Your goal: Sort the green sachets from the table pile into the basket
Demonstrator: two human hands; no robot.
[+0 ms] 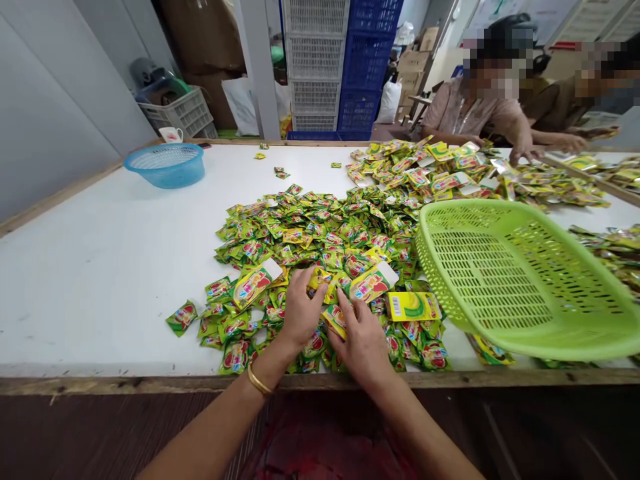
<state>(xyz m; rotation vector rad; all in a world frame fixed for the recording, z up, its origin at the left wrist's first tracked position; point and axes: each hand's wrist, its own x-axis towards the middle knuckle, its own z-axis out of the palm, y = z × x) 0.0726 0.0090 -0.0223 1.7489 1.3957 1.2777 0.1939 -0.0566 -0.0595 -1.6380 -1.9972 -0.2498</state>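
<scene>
Many small green packets (320, 227) lie in a wide pile on the white table (110, 267). My left hand (304, 310) has its thumb and fingers closed round a yellow packet (319, 279) over the near part of the pile. Just right of it, my right hand (363, 337) rests on the pile with its fingers at a small yellow-green packet (336, 319); its grip is hard to make out. Small printed boxes lie near my hands: one with a white flap (254, 285) at left, another (370, 283) at right, and a yellow one (414, 307) further right.
A green basket (500, 280) stands at the right, beside the pile. A blue basket (173, 167) and a white cup (171, 135) are at the far left. Across the table, a person's hand (525, 143) is at a heap of yellow boxes (440, 167). Stacked crates (317, 67) stand behind.
</scene>
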